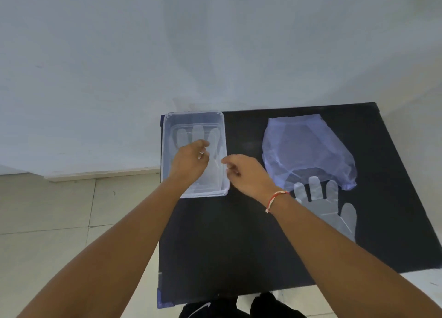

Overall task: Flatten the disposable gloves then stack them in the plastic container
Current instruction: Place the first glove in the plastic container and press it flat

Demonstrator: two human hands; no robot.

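A clear plastic container (167, 126) stands at the far left of the black table (239, 246). A translucent disposable glove (197, 133) lies inside it, fingers pointing away from me. My left hand (190, 162) is over the container with its fingers pinched on the glove's near part. My right hand (246, 174) is at the container's right rim, thumb and forefinger pinched on the same glove's edge. A second clear glove (330, 205) lies flat on the table to the right, partly behind my right forearm.
A crumpled bluish plastic bag (308, 150) sits at the back right of the table, its near edge touching the second glove's fingertips. A white wall rises behind the table. Pale floor tiles (59, 222) lie to the left.
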